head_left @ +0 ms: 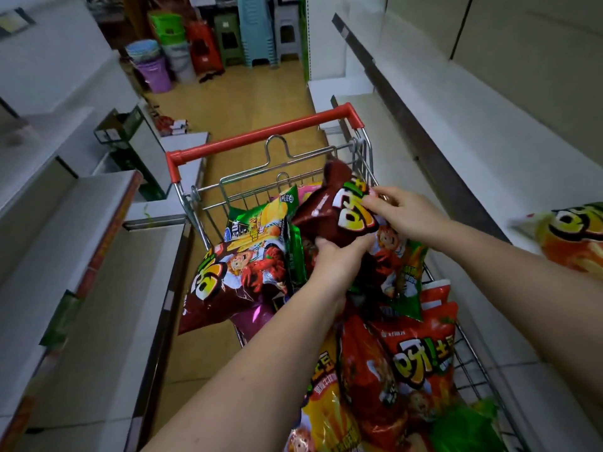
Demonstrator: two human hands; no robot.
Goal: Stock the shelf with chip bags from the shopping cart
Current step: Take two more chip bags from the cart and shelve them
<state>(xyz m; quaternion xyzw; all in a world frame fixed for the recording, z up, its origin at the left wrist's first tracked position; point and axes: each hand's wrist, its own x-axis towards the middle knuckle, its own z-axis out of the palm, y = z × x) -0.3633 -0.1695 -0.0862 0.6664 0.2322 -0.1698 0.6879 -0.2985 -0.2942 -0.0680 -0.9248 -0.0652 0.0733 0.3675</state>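
The shopping cart (355,151) stood in the aisle between two shelf runs, chip bags (421,360) heaped inside. One bag (567,236) lay on the right shelf (456,151). Stools (257,31) and buckets (156,70) stood beyond.

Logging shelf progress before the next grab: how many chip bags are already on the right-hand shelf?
1. An orange-yellow bag lies on the right shelf at the frame's edge, blurred and partly cut off. More may sit out of view beyond that edge.
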